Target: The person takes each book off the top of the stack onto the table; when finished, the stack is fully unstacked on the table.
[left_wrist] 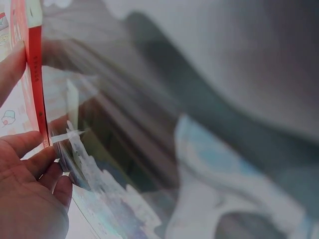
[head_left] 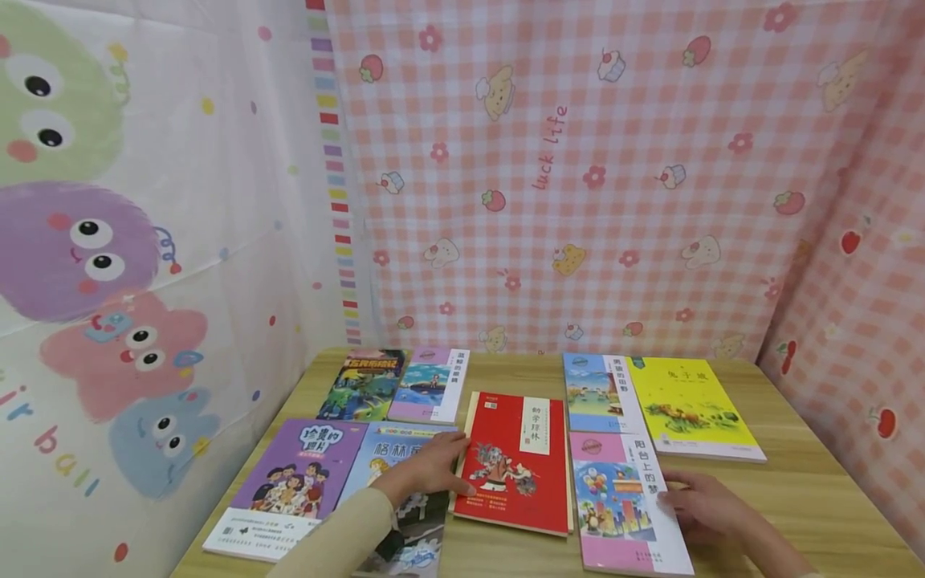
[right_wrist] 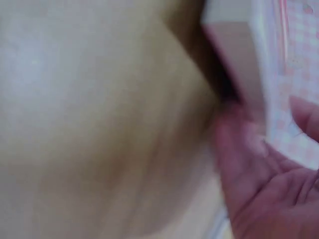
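The left hand (head_left: 433, 470) is at the left edge of a red book (head_left: 499, 449) in the head view. In the left wrist view its thumb (left_wrist: 10, 74) lies on the cover and the other fingers are at the spine, so the hand pinches the book. A cream layer shows under the red book's edges. My right hand (head_left: 704, 514) touches the right edge of a pink and white book (head_left: 629, 498). In the right wrist view the fingertips meet that book's edge and the thumb (right_wrist: 305, 117) stands apart; blur hides detail.
Behind the pink book lie a blue book (head_left: 592, 393) and a yellow book (head_left: 694, 409). On the left are a purple book (head_left: 299, 474), a fairy-tale book (head_left: 405, 538) partly under the left arm, a jungle-cover book (head_left: 361, 385) and a lilac book (head_left: 426, 385). Cloths surround the wooden table (head_left: 802, 490).
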The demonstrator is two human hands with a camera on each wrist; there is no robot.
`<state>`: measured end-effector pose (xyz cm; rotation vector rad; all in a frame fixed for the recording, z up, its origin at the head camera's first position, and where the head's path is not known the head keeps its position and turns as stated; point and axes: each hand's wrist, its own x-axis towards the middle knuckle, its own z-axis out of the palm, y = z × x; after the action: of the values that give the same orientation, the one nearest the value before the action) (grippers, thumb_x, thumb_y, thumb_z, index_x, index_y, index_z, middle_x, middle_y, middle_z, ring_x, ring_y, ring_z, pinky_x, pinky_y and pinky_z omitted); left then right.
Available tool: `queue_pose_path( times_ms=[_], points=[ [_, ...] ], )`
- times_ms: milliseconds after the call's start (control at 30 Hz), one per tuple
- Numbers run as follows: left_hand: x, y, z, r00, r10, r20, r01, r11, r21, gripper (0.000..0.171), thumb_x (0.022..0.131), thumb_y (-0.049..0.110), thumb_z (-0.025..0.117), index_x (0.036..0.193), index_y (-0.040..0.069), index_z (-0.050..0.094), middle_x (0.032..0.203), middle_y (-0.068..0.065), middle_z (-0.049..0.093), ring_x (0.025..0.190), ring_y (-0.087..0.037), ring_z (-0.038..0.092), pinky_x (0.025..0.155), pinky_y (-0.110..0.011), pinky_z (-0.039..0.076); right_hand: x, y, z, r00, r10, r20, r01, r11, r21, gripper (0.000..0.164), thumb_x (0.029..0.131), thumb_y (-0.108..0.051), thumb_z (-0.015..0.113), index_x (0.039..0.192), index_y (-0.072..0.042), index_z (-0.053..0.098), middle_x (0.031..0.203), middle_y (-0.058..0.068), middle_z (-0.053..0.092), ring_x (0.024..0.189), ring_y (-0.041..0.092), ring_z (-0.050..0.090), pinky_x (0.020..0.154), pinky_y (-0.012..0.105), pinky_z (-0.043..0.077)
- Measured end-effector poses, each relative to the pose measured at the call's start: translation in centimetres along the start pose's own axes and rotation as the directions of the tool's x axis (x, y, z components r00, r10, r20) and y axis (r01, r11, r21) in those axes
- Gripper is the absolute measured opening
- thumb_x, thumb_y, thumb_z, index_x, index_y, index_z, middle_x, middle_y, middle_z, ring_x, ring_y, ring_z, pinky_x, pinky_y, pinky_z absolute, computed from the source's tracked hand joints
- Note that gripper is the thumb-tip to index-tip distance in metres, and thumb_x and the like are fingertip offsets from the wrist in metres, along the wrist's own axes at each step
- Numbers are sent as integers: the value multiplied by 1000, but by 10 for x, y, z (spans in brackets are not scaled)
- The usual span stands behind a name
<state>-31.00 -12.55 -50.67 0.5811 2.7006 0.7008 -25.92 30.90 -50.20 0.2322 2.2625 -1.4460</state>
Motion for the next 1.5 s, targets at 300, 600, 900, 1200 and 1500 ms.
queue_pose_path(
  times_ms=[300,600,900,1200,1500],
  points=[
    [-2,2,-2,1000,4,1,-4,1000,-4,89,80,35,83,150,1,40,155,-15,34,143,-36,27,111,-56,30,-5,-25,1,989,-74,-128,50,982,-180,62,97,-26,62,138,15,42,107,22,63,86,23,63,73,39,56],
    [-1,1,-2,1000,4,7,-4,1000,-19,89,81,37,83,151,2,39,156,-14,32,144,-36,26,111,-57,30,13,-53,48,994,-73,-86,83,989,125,55,100,-13,57,144,13,37,126,31,56,98,27,66,85,41,56],
    [-1,1,-1,1000,-12,3,12,1000,-14,89,80,37,83,151,4,41,156,-13,33,144,-35,27,111,-55,32,32,-69,95,980,-177,-86,192,958,214,57,98,-5,55,145,16,31,139,39,42,110,40,62,86,47,55],
    [-1,1,0,1000,-25,1,25,999,-20,89,79,37,84,151,5,41,155,-11,34,142,-33,29,110,-54,34,38,-76,111,980,-178,-92,196,949,248,63,94,-3,58,145,18,28,138,40,42,102,33,65,86,46,55],
    [-2,2,-1,1000,-28,-2,28,999,-34,89,78,36,85,150,5,42,155,-11,34,142,-32,28,111,-54,33,40,-78,114,982,-157,-103,179,952,248,60,95,-1,57,144,18,29,136,40,45,108,38,63,87,46,55]
  ],
)
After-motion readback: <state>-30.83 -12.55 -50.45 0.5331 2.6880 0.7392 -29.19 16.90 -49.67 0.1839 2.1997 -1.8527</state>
